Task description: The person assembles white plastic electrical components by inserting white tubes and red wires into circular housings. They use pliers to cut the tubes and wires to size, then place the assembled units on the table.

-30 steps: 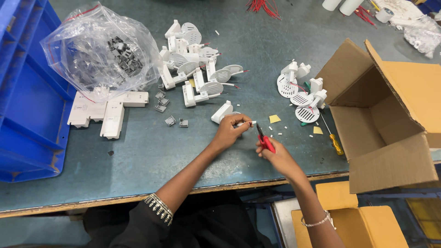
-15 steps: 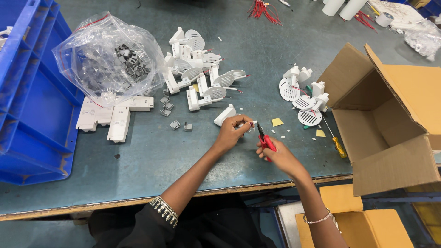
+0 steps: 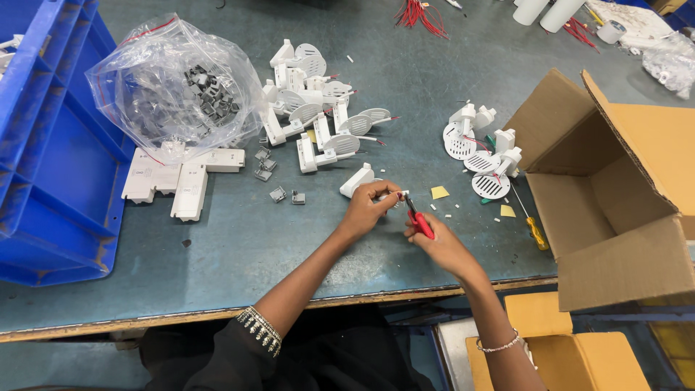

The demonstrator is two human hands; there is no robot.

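Spreading across nearly the whole view is the grey-green counter (image 3: 376,80), scuffed and edged in worn wood at six o'clock. At nine o'clock sits a big blue plastic crate (image 3: 43,145) with ribbed dividers. At three o'clock an open cardboard box (image 3: 615,195) lies on its side, flaps splayed, and a second, yellower carton (image 3: 572,355) shows below the counter edge at five o'clock. At ten o'clock a clear plastic bag (image 3: 174,90) bulges with small grey clips. Just below it lie flat white housings (image 3: 177,177) side by side. At twelve o'clock a heap of white plastic parts with round slotted faces (image 3: 311,108) is piled together; a smaller cluster of the same kind (image 3: 481,148) lies at two o'clock, near the box mouth. Red wires (image 3: 420,14) trail in at the top edge.

At the centre, the left hand (image 3: 365,210) is pinched shut on a small white part (image 3: 397,195), held just above the counter near a white block (image 3: 357,179). The right hand (image 3: 441,242) is closed around a red-handled cutter (image 3: 416,217), whose tip meets the small white part. The two hands are close together, almost touching. A yellow-handled screwdriver (image 3: 532,226) lies at four o'clock beside the box. Loose grey clips (image 3: 279,194), yellow paper scraps (image 3: 439,192) and tiny white offcuts (image 3: 449,215) dot the counter around the hands.
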